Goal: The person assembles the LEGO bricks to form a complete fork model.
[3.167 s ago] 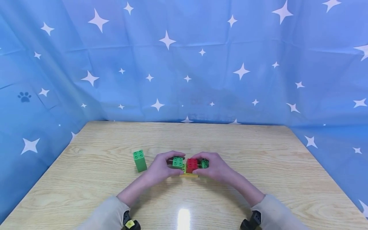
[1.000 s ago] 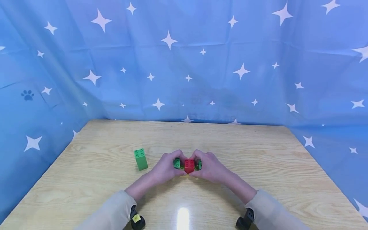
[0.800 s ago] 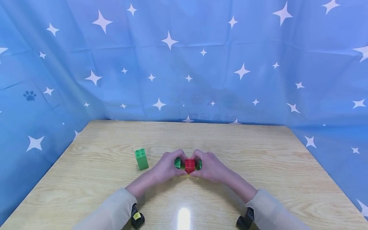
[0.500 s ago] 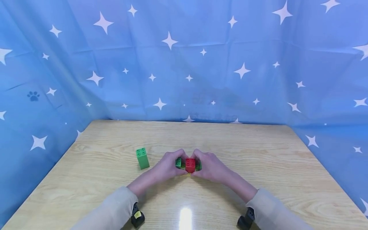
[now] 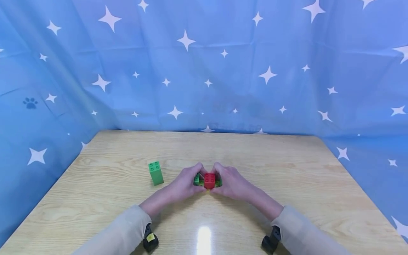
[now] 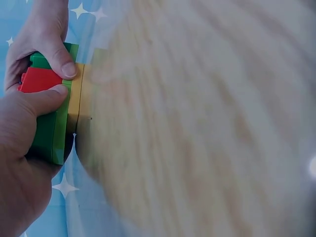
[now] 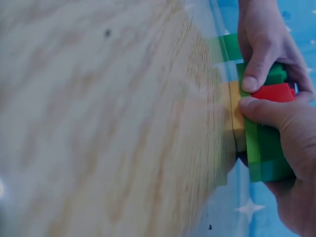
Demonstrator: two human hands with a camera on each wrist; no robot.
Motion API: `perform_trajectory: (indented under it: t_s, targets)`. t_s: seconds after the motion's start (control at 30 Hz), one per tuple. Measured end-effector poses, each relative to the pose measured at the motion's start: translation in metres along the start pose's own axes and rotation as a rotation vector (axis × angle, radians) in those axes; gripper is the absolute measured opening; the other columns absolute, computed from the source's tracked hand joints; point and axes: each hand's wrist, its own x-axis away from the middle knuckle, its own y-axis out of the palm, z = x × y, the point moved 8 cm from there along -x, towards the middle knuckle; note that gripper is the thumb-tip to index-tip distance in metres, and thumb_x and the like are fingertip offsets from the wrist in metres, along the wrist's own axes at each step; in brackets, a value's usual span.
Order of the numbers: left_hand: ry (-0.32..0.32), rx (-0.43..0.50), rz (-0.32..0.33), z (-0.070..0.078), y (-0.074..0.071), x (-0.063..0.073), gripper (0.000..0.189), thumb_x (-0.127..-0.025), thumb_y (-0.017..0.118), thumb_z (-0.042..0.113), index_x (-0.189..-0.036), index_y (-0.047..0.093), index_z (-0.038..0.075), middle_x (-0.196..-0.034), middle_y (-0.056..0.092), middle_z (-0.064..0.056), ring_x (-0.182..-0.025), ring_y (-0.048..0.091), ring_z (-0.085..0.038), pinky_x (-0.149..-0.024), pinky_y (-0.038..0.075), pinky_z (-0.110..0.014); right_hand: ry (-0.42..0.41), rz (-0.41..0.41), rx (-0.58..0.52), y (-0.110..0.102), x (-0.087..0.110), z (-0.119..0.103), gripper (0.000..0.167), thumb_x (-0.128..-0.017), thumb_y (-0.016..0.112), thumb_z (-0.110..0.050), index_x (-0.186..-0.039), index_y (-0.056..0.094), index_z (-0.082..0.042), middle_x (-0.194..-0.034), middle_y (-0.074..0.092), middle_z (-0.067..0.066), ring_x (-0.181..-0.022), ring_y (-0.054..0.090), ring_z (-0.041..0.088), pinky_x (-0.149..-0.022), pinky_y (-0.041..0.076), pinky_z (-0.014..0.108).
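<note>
On my screen a stack of toy bricks [image 5: 209, 181] is at the middle of the wooden table [image 5: 287, 166]. It looks colourful: one red brick [image 7: 272, 93] between two darker green bricks [image 6: 44, 133], above a light green layer [image 7: 253, 148] and a yellow base [image 6: 75, 101]. I see the left hand [image 5: 186, 182] and the right hand [image 5: 231, 181] both grasping it, one from each side, thumbs near the red brick. One separate green block [image 5: 156, 173] stands upright to the left, with four round studs. The bricks are smooth, plastic-looking and boxy; the table shows wavy grain.
</note>
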Motion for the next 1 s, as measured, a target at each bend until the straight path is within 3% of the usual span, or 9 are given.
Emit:
perform_trajectory:
  t_s: [0.3,0.6,0.83,1.0]
  targets:
    - [-0.017,-0.019,0.041,-0.001,-0.003,0.002,0.042,-0.081,0.085,-0.003,-0.108,0.055,0.008,-0.111,0.072,-0.006,-0.095,0.066,-0.016,-0.082,0.056,-0.028,-0.013,-0.022,0.004,-0.002,-0.005,-0.004,0.047,-0.077,0.091,-0.014,-0.104,0.053,-0.015,-0.096,0.069,-0.005,-0.086,0.063,0.011,-0.079,0.052,0.033]
    - [-0.062,-0.004,0.016,0.001,-0.003,0.001,0.046,-0.080,0.086,-0.003,-0.116,0.059,0.007,-0.111,0.069,-0.002,-0.096,0.065,-0.015,-0.083,0.056,-0.028,-0.007,-0.029,0.007,-0.004,-0.002,-0.003,0.045,-0.077,0.091,-0.014,-0.105,0.055,-0.017,-0.092,0.067,-0.009,-0.084,0.062,0.009,-0.077,0.052,0.032]
    - [-0.100,0.002,0.095,0.009,-0.027,0.010,0.057,-0.080,0.086,0.000,-0.131,0.061,0.003,-0.128,0.067,-0.012,-0.119,0.062,-0.026,-0.102,0.051,-0.045,-0.005,-0.028,0.013,-0.005,-0.001,-0.005,0.044,-0.078,0.090,-0.015,-0.109,0.059,-0.015,-0.092,0.066,-0.012,-0.083,0.061,0.006,-0.078,0.051,0.032]
    - [-0.121,0.018,0.147,0.021,-0.047,0.020,0.059,-0.083,0.085,0.005,-0.136,0.059,0.006,-0.134,0.065,-0.007,-0.124,0.059,-0.026,-0.104,0.049,-0.047,0.018,-0.050,0.019,-0.003,-0.001,-0.005,0.045,-0.079,0.089,-0.017,-0.113,0.059,-0.015,-0.094,0.066,-0.011,-0.083,0.060,0.006,-0.078,0.051,0.032]
